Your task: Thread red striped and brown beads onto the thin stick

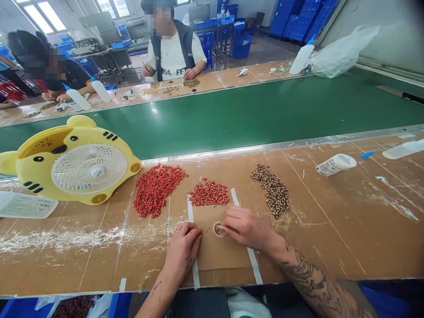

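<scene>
At the far left of the desk (pixel 324 251), a labelled bottle (pixel 24 205) lies on its side just below a yellow fan (pixel 89 187) with an animal face and round ears. Behind these, across the green belt (pixel 228 121), a person in dark clothes (pixel 77 81) bends over work beside upright white bottles (pixel 79 99). Right of the fan lies the large red pile (pixel 159 190) of small pieces. Next comes the left hand (pixel 184 247), resting at the left tape (pixel 195 269) along the edge of the card (pixel 225 258); its grip is drawn together, and I cannot tell whether it holds anything. At the card's top end, between the two tapes, sits the smaller red pile (pixel 209 194). The clear round dish (pixel 217 231) stands on the card below that pile, between the hands. The right hand (pixel 247 226) reaches over the right tape (pixel 254 265), fingertips at the dish's right side; I cannot tell whether its grip pinches the rim or something small. Farther right are the dark pile (pixel 273 192), flecked with tan, then a white tub (pixel 336 164) tipped on its side, a blue cap (pixel 367 154) and a white bottle (pixel 404 149) lying down.
</scene>
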